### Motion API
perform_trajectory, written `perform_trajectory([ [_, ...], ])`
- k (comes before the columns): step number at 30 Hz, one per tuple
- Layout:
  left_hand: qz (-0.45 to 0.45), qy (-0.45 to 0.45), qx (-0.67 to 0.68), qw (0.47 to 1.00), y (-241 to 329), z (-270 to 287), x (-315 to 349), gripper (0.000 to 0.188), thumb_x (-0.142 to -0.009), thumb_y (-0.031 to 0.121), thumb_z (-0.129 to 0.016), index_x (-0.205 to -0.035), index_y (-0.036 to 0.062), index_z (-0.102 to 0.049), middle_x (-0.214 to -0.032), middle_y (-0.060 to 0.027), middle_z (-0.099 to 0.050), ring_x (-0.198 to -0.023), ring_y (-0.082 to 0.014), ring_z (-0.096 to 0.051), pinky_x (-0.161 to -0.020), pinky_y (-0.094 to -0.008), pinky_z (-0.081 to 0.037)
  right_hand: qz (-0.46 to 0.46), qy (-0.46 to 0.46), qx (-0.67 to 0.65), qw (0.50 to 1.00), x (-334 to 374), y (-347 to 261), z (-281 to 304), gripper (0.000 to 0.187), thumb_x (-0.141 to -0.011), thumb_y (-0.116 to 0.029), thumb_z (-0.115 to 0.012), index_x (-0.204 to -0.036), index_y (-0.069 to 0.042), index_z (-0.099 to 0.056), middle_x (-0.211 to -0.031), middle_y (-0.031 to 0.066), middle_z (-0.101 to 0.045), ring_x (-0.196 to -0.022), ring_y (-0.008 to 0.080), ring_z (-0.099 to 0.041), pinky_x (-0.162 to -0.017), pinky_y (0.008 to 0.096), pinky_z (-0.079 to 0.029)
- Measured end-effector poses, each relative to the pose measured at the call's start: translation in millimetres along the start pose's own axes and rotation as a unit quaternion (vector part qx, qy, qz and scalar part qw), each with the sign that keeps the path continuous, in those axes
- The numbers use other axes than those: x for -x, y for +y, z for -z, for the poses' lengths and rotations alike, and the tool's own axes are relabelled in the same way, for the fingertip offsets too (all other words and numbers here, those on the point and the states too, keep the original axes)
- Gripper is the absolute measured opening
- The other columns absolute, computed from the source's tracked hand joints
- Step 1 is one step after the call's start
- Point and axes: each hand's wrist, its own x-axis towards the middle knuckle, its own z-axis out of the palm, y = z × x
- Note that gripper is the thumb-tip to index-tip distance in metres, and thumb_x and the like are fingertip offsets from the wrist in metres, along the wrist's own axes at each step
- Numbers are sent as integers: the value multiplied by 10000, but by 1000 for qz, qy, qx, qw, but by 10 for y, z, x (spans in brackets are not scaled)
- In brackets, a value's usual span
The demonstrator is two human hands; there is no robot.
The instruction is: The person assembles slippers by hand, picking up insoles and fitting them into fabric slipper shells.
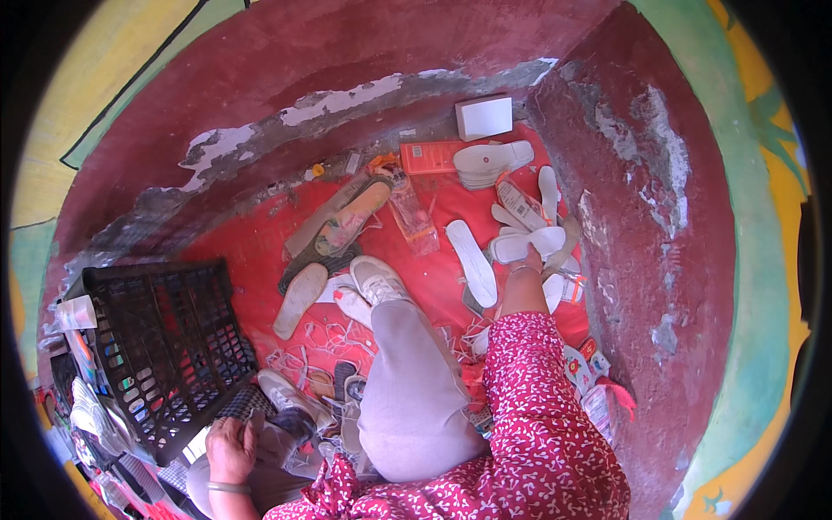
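Observation:
My right hand [525, 260], at the end of an outstretched arm, grips the near edge of a white insole [544, 239]; its fingertips are partly hidden. Other white insoles lie around it: a long one [472, 263] to the left, a narrow one [548, 192] beyond, and a stack [492, 163] farther back. My left hand [230, 448] rests on my bent left leg beside the black crate, fingers loosely bent, with nothing visible in it. A small white piece [196, 445] shows just left of that hand.
A black plastic crate [178, 347] stands tilted at left. Red sheeting [260, 251] covers the floor, with worn soles [301, 300], tangled white laces [325, 347] and clear packets [412, 212]. A white box [484, 118] sits in the far corner. Peeling maroon walls [641, 217] enclose the space.

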Motion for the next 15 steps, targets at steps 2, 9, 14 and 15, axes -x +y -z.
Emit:
perform_trajectory([
  [2,-5,5,2,1000,16,-3,2,211,-775,130,-638,-644,18,-517,-624,-169,-523,-622,-361,-522,-579,-440,-428,7,-16,7,1000,101,0,0,443,-878,-195,-564,-1270,-28,-445,-1225,145,-540,-1128,335,-517,-972,480,-409],
  [9,-22,28,3,999,64,15,26,211,-777,127,-637,-638,23,-517,-620,-162,-522,-629,-358,-526,-582,-441,-427,-69,-185,20,980,725,26,715,413,-879,-106,-544,-1269,-25,-435,-1245,153,-515,-1153,326,-497,-987,485,-394],
  [14,-44,45,-6,998,122,102,116,196,-776,130,-635,-653,19,-529,-661,-164,-539,-665,-354,-537,-614,-439,-439,-133,-337,90,928,1295,-238,1307,460,-832,-79,-582,-1258,13,-433,-1182,150,-557,-1080,301,-552,-947,449,-434],
  [15,-51,53,-9,997,123,115,140,194,-775,132,-635,-657,18,-531,-670,-164,-542,-674,-352,-540,-621,-438,-441,-147,-367,103,913,1373,-323,1348,475,-817,-85,-597,-1251,22,-437,-1157,156,-576,-1043,300,-577,-924,444,-455],
])
